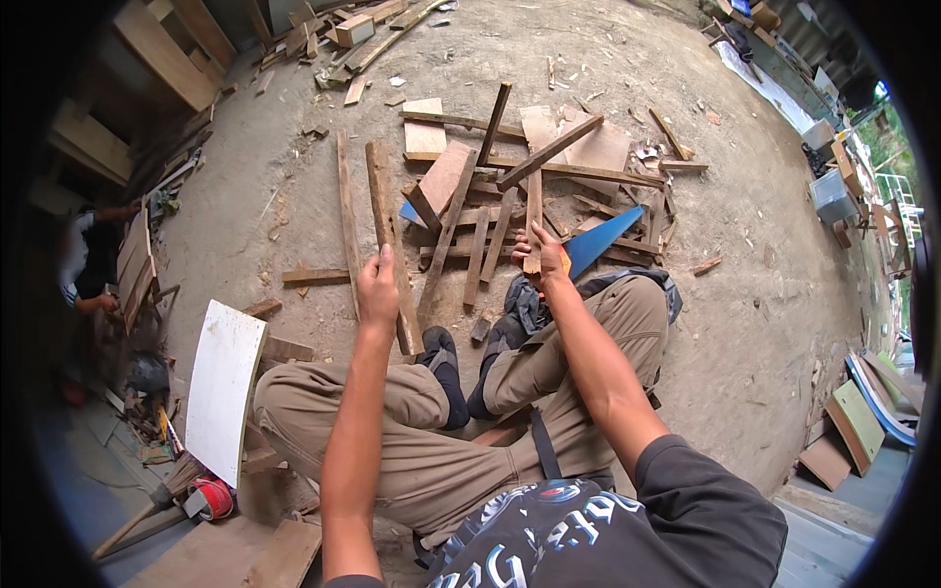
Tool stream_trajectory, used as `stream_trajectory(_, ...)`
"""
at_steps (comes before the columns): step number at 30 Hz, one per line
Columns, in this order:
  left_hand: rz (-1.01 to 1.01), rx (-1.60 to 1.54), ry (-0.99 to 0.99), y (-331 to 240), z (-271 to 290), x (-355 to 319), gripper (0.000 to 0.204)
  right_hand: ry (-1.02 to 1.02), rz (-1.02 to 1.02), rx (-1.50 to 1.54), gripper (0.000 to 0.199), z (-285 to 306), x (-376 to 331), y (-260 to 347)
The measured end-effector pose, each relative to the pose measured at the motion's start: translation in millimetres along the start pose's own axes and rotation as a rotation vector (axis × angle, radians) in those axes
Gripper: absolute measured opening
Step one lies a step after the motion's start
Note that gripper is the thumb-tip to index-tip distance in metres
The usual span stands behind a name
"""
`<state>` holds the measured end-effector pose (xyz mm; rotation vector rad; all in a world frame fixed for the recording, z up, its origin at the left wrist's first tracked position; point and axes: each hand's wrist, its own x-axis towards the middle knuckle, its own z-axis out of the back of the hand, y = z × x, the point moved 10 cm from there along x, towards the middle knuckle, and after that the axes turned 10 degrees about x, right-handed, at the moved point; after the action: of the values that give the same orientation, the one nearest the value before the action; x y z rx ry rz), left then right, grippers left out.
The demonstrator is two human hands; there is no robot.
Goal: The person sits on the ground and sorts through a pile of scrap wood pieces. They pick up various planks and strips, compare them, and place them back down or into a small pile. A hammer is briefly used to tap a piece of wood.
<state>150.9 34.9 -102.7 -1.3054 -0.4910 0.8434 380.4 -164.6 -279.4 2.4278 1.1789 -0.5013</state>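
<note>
Left hand (376,289) fingers closed round rough plank (390,245), right hand (542,257) gripping narrow slat (532,220)

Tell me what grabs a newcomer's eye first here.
Centre frame: a seated person's left hand grips a long rough wooden plank, while the right hand holds a shorter wood strip upright. Just beyond lies a jumbled pile of scrap wood on the dirt ground, with a blue saw blade poking out at right.
</note>
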Motion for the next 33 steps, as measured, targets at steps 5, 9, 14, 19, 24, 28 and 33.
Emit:
stream_trajectory(5, 0.187, -0.295, -0.004, 41, -9, -37, 0.032, 0.093, -0.128, 0.363, 0.037, -37, -63, -10)
stream_trajectory(9, 0.300, -0.348, 0.071, 57, -14, -52, 0.030, 0.196, -0.208, 0.290, 0.050, -68, -127, -41)
stream_trajectory(14, 0.267, -0.550, 0.119, 47, -33, -60, 0.034, 0.296, -0.153, -0.226, 0.056, -85, -168, -78)
stream_trajectory(19, 0.200, -0.619, 0.164, 32, -48, -72, 0.032, 0.316, 0.162, -0.769, 0.030, -102, -173, -93)
stream_trajectory(24, 0.123, -0.559, 0.151, 36, -47, -68, 0.031, 0.425, 0.384, -1.144, 0.036, -102, -188, -122)
stream_trajectory(28, 0.107, -0.588, 0.055, 45, -45, -68, 0.032, 0.438, 0.375, -1.201, 0.036, -97, -182, -132)
stream_trajectory(33, 0.107, -0.520, 0.060, 45, -51, -68, 0.037, 0.386, 0.291, -1.110, 0.037, -87, -176, -130)
